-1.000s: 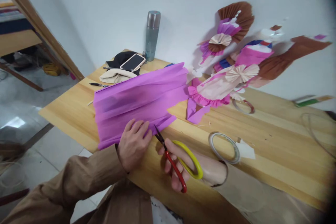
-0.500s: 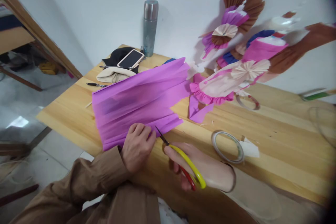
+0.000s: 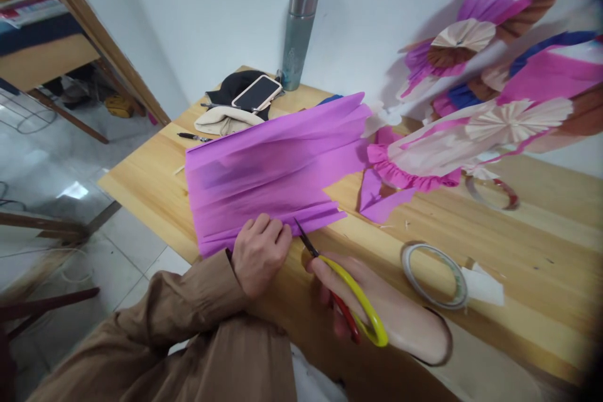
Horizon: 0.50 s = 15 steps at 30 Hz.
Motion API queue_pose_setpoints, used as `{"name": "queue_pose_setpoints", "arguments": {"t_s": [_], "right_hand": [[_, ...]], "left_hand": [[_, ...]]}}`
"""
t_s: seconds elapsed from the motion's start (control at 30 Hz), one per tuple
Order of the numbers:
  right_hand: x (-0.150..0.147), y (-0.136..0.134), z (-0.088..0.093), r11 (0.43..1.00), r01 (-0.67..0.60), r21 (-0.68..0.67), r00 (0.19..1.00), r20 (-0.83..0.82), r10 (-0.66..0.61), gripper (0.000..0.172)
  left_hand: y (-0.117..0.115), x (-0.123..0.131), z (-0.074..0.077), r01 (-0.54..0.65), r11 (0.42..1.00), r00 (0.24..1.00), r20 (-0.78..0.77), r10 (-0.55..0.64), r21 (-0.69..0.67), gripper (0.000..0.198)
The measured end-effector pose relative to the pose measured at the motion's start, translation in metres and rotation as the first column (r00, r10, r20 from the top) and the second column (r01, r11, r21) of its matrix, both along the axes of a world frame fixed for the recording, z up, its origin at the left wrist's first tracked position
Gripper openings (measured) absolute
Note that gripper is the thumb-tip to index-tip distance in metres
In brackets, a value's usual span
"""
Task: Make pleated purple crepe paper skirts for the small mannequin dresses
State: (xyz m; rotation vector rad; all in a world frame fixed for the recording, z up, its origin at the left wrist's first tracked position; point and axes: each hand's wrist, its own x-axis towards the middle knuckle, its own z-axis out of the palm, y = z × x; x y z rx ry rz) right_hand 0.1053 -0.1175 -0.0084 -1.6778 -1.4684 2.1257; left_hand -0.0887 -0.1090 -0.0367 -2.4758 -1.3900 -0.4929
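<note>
A pleated purple crepe paper sheet (image 3: pixel 277 166) lies on the wooden table (image 3: pixel 518 232). My left hand (image 3: pixel 260 252) presses its near edge, fingers curled on the paper. My right hand (image 3: pixel 372 304) grips scissors (image 3: pixel 343 292) with one yellow and one red handle. The blades point up and left, their tips at the paper's near edge beside my left fingers. The blades look nearly closed.
A tape roll (image 3: pixel 433 275) with a white scrap lies right of my right hand. Paper fan decorations (image 3: pixel 471 100) lean on the wall at right. A grey flask (image 3: pixel 299 31), a phone (image 3: pixel 257 93) on cloth and a pen (image 3: pixel 193 137) sit at the back left.
The scissor handles have closed together since a second ago, and the blades have stayed at the paper's near edge. The view has shifted, so everything sits further right.
</note>
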Motion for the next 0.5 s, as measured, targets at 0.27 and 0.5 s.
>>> {"name": "queue_pose_setpoints", "arguments": {"t_s": [0.27,0.5], "right_hand": [[0.002,0.0,-0.013,0.997,0.043,-0.058,0.999,-0.003,-0.043,0.077],[0.004,-0.002,-0.012,0.999,0.022,-0.039,1.0,0.003,-0.022,0.074]], "left_hand": [[-0.015,0.007,-0.004,-0.126,0.969,0.989,0.049,0.139,-0.211,0.021],[-0.013,0.009,-0.006,-0.173,0.974,0.98,0.076,0.185,-0.144,0.012]]}}
